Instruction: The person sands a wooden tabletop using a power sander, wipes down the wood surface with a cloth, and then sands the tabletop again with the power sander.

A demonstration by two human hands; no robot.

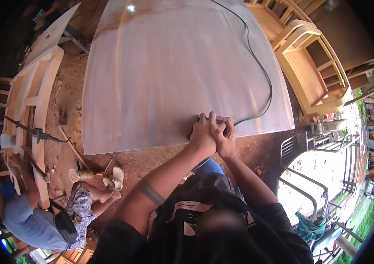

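Observation:
A large flat wooden panel [174,75] fills the middle of the view, its surface hazy and streaked. At its near edge my left hand [203,132] is wrapped over a dark power tool [193,127], which is mostly hidden under the fingers. Pressed close against it on the right is my right hand [225,134], fingers bent around the same tool. A black cable [269,83] runs from the tool across the panel's right part to the far edge.
Wooden chair frames [310,70] stand at the right, above a metal-framed chair [294,149]. At the left, a person [37,220] sits beside a clamped wooden frame [42,101]. Clogs [116,178] and a stick [75,147] lie on the dusty floor.

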